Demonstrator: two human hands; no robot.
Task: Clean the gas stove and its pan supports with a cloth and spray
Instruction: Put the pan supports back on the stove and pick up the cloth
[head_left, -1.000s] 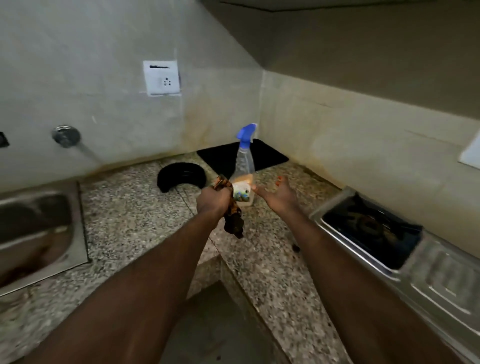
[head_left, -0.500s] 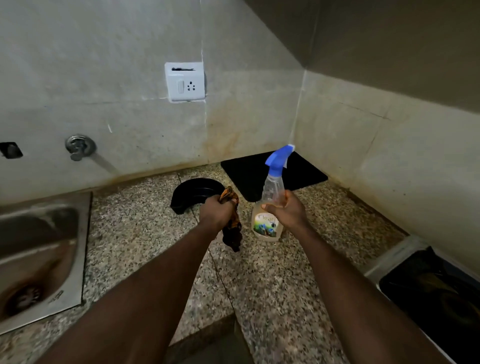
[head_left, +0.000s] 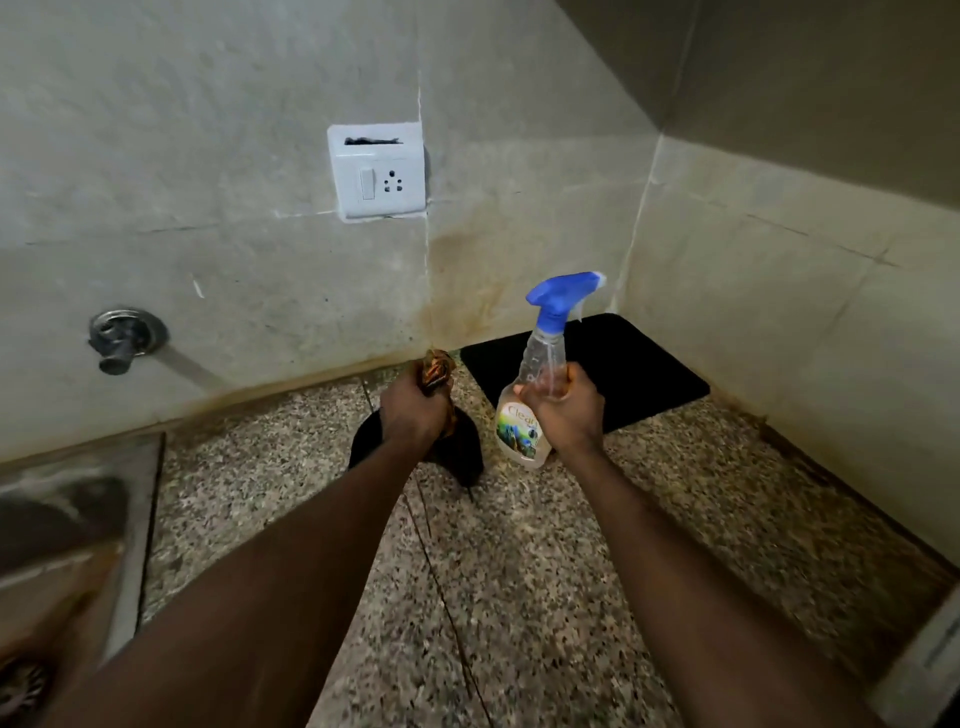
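Above the speckled granite counter (head_left: 519, 571), the right hand (head_left: 563, 410) grips a clear blue-nozzled spray bottle (head_left: 540, 364); the left hand (head_left: 413, 413) clenches a dark brownish cloth (head_left: 439, 366).

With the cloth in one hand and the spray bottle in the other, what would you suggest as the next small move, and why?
Probably turn right and carry the spray bottle toward the stove. The right hand already grips the bottle's neck, the left hand is closed on the cloth, and this view shows only the counter and part of the sink, with nothing to spray here.
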